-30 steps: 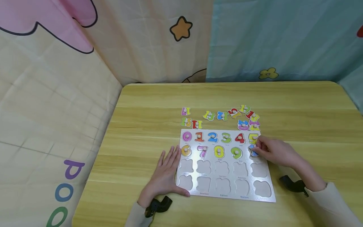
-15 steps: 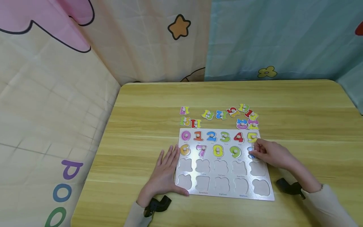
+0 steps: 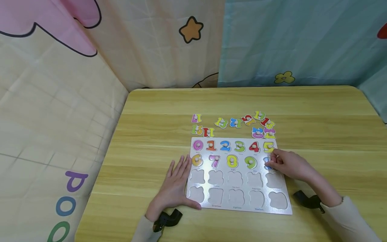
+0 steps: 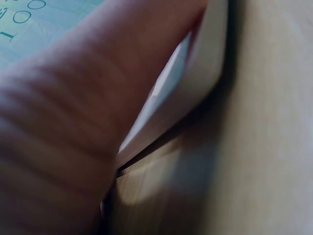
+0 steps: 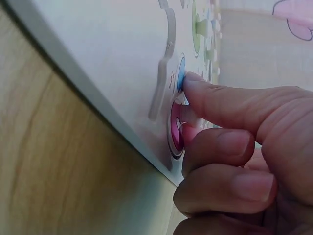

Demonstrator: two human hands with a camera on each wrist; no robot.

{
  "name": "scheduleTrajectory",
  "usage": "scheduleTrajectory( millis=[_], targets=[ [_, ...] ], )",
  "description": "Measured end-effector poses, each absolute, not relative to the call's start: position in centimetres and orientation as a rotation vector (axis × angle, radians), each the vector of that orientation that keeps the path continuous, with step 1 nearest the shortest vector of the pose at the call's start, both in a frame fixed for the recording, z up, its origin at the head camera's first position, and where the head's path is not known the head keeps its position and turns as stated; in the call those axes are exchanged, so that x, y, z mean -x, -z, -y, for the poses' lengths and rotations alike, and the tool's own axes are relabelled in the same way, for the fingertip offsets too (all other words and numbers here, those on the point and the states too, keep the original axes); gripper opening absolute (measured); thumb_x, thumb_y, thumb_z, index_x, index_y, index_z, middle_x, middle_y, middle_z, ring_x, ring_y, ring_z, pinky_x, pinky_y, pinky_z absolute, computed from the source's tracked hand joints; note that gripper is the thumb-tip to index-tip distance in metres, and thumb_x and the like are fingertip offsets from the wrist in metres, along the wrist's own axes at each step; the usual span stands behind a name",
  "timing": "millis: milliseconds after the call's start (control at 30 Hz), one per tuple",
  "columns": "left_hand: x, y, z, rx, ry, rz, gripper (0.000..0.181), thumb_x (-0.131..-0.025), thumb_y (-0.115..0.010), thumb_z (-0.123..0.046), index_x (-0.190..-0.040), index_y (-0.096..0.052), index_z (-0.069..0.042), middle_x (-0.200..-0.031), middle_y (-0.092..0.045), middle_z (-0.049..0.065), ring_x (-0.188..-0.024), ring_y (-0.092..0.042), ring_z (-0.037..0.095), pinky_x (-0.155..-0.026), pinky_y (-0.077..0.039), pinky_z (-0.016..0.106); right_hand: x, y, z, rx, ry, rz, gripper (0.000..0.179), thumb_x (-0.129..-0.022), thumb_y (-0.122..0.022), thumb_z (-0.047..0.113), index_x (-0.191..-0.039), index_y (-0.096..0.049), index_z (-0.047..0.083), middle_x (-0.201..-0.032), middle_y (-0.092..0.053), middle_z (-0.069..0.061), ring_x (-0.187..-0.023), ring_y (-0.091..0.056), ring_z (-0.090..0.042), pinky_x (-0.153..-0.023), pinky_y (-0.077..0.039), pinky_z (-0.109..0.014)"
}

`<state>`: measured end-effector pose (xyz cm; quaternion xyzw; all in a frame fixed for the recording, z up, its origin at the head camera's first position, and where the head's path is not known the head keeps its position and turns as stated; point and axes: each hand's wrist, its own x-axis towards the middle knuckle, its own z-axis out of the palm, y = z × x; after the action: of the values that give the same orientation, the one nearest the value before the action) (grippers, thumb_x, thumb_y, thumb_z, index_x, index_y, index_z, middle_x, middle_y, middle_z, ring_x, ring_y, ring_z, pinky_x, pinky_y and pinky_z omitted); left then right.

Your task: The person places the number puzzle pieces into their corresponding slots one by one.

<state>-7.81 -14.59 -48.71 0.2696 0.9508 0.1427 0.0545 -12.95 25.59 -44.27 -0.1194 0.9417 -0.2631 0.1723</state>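
Note:
A white number puzzle board (image 3: 225, 186) lies on the table, with knobbed pieces 0 to 9 in its two upper rows. My left hand (image 3: 173, 188) lies flat with spread fingers along the board's left edge, its thumb at the lower left corner. In the left wrist view, the hand (image 4: 73, 103) reaches along the board's thick edge. My right hand (image 3: 291, 164) pinches the number 10 puzzle piece (image 3: 267, 160) at the right end of the second row. Up close, the thumb (image 5: 200, 90) presses the blue 1, while the index finger is by the pink 0 (image 5: 175, 134).
Several loose two-digit pieces, such as the 13 (image 3: 221, 123) and the 11 (image 3: 208, 132), lie beyond the board's far edge. Vacant recesses (image 3: 235, 178) fill the two lower rows. Patterned curtains (image 3: 151, 43) hang behind and left of the wooden table (image 3: 142, 131).
My right hand has shifted slightly left and nearer with the number 10 piece, which now shows flatter in the row. My left hand has stayed on the board's edge.

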Motion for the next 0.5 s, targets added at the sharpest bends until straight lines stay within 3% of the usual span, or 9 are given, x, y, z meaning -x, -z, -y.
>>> scheduleTrajectory(
  millis=[500],
  targets=[
    [7.7, 48.6, 14.6, -0.823, -0.436, -2.878, 0.147, -0.049, -0.062, -0.088, -0.151, -0.002, 0.000, -0.158, 0.004, 0.011, -0.143, 0.008, 0.026, -0.112, 0.008, 0.048, 13.4, 43.2, -25.4, 0.353, 0.558, -2.646, 0.035, -0.085, -0.068, 0.043, -0.076, -0.051, 0.014, -0.057, -0.041, 0.004, -0.052, -0.039, -0.013, -0.046, -0.026, -0.026]
  ],
)
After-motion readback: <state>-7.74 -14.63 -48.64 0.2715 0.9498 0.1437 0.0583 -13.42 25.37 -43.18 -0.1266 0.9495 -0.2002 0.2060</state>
